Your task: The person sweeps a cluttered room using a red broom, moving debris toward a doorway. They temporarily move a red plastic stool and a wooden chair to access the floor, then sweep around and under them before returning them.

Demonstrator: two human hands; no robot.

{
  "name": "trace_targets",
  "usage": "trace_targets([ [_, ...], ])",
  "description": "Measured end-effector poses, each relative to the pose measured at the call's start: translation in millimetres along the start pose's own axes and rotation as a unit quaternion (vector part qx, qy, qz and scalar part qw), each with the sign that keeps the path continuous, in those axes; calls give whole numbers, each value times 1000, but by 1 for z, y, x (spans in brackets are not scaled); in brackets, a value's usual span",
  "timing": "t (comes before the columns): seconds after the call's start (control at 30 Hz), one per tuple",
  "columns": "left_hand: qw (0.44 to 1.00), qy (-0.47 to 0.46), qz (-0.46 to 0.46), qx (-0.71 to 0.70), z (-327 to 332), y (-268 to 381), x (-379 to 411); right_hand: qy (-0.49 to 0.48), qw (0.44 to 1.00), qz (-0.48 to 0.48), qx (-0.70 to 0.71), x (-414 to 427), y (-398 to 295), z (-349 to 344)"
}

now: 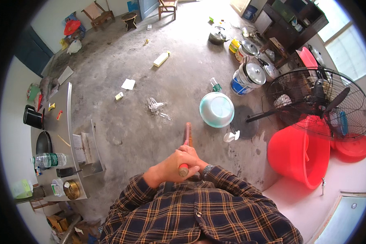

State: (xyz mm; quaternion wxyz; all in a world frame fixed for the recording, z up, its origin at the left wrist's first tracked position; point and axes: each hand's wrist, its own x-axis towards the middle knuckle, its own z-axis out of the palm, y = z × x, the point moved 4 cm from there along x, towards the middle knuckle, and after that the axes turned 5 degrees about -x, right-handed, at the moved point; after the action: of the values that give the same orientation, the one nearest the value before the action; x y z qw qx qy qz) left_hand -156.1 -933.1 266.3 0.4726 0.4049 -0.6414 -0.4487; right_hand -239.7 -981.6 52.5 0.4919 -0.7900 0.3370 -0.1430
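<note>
Both of my hands are wrapped around the red handle of a broom (188, 134), close in front of my chest. My left hand (169, 164) grips near the handle's top end, which points up towards me. Partly behind it, my right hand (195, 155) closes around the handle a little lower. The broom's head of orange-brown bristles hangs over the grey concrete floor (125, 131). Ahead of it lies a crumpled clear plastic piece (156, 105). An upturned pale green basin (216, 109) rests to the right of the broom, with a white spray bottle (231, 136) lying below it.
Left stands a metal-edged table (70, 122) holding a plastic bottle (50, 159). A fan (320, 103), a large red tub (288, 155) and lidded buckets (244, 76) line the right. A small box (119, 96), white paper (128, 84) and a pale carton (161, 59) lie on the floor ahead.
</note>
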Motion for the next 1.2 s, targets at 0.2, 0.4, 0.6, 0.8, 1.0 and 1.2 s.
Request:
trace_targets([
  [0.2,994,47,75,56,-16,20,26,26,998,-43,-28,41,-32,-27],
  [0.4,954,288,81,-19,-46,-10,72,137,988,-18,-67,113,-14,-68],
  [0.6,937,344,-49,42,-102,-55,171,155,987,-30,-28,250,15,-97],
  [0.8,957,241,78,144,-93,-61,254,151,979,-124,59,313,16,-157],
  [1.0,939,332,79,53,-112,-62,283,102,989,-88,-57,325,20,-213],
  [1.2,935,349,-51,49,-146,-102,294,94,990,-50,-90,368,55,-179],
])
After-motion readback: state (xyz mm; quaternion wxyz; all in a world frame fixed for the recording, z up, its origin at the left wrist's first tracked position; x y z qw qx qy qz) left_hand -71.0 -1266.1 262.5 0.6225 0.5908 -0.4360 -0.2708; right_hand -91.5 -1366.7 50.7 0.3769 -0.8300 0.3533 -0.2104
